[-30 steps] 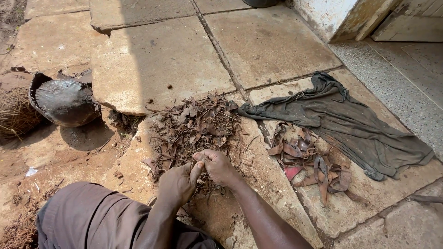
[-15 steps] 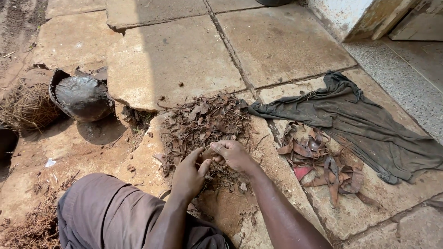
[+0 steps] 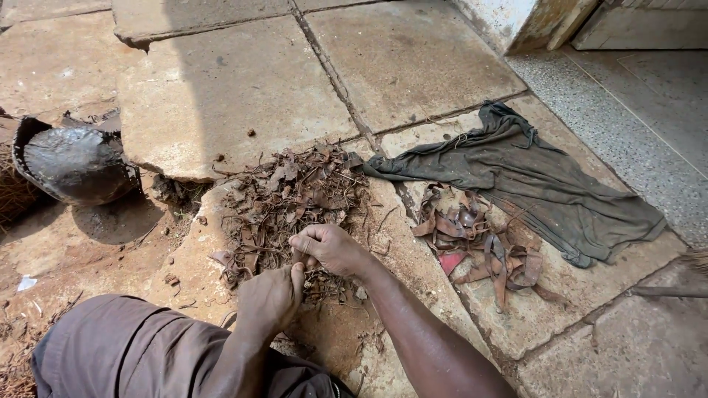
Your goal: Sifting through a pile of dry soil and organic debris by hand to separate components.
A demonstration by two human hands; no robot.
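Both hands meet at the near edge of a heap of dry bark scraps (image 3: 291, 199) that lies on a cracked paving slab (image 3: 221, 88). The left hand (image 3: 269, 298) has its fingers curled together and its thumb raised toward the other hand; the right hand (image 3: 328, 247) is bent into a loose fist, thumb and forefinger pressed together on what looks like a thin strip from the heap, though the piece itself is too small and shadowed to make out for sure. To the right, just beside the heap, lies a smaller pile of wider reddish-brown strips (image 3: 479, 243), partly touching a crumpled grey-green cloth (image 3: 531, 177). A dented dark metal pot (image 3: 74, 162) sits well apart to the left on bare earth. Working a strip between the two hands seems to go best with a firm pinch close to where the fingers meet, pulling slowly along the grain so the brittle piece does not snap, and holding the hands low over the heap so that loose bits fall back on it.
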